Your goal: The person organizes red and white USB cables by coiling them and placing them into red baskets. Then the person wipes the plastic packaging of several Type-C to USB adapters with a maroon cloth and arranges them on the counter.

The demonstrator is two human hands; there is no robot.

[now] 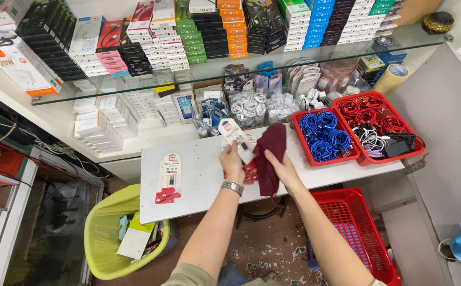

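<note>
My left hand (pixel 232 161), with a metal watch on the wrist, holds up a flat white blister package (pixel 235 135) with a red corner, above the white table (pixel 198 175). My right hand (pixel 283 168) grips a dark maroon cloth (pixel 269 153) that hangs against the package's right side. Under the hands lie more red and white packages (pixel 250 173), partly hidden. Another flat package (pixel 169 178) with a red base lies on the table to the left.
Two red baskets sit at the table's right, one with blue cables (pixel 324 136), one with red cables (pixel 374 119). A yellow-green bin (pixel 103 233) stands at the lower left, a red basket (pixel 360 228) on the floor at the right. Shelves of boxes rise behind.
</note>
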